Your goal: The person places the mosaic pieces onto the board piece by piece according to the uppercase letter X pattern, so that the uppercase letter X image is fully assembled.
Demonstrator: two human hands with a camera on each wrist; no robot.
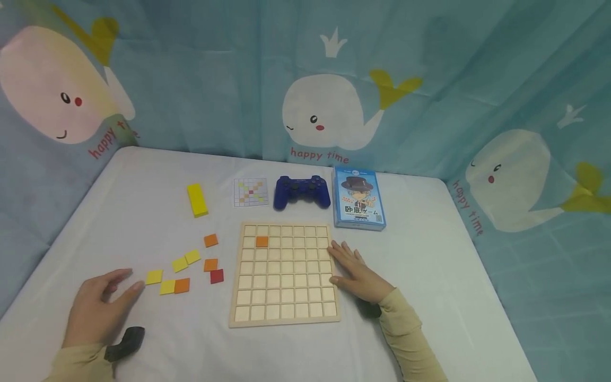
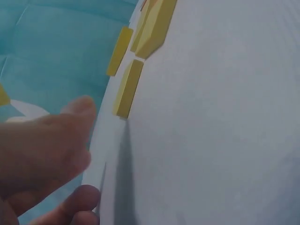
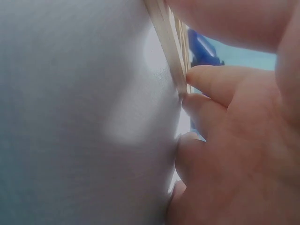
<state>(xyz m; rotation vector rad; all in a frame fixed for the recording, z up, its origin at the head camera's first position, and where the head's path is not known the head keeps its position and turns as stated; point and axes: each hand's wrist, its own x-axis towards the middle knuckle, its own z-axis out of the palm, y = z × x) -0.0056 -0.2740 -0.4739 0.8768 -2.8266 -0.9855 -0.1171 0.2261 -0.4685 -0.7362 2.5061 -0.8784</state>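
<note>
My left hand (image 1: 97, 305) holds nothing; its thumb and forefinger are spread just left of a yellow square tile (image 1: 154, 277). In the left wrist view, that hand's fingers (image 2: 82, 105) show beside thick yellow tiles (image 2: 129, 89). More tiles lie loose to the right: yellow, orange (image 1: 182, 285) and one red tile (image 1: 217, 276). A wooden grid board (image 1: 288, 324) lies flat, with one orange tile (image 1: 262, 242) in its second row, second column. My right hand (image 1: 360, 276) rests at the board's right edge, fingertips and thumb touching the rim, as the right wrist view also shows.
Behind the board lie a printed grid card (image 1: 250, 192) with coloured squares, a blue game controller (image 1: 302, 192) and a blue game box (image 1: 359, 199). A yellow block (image 1: 197, 200) lies at the back left. A whale-print curtain (image 1: 215, 95) surrounds the white table.
</note>
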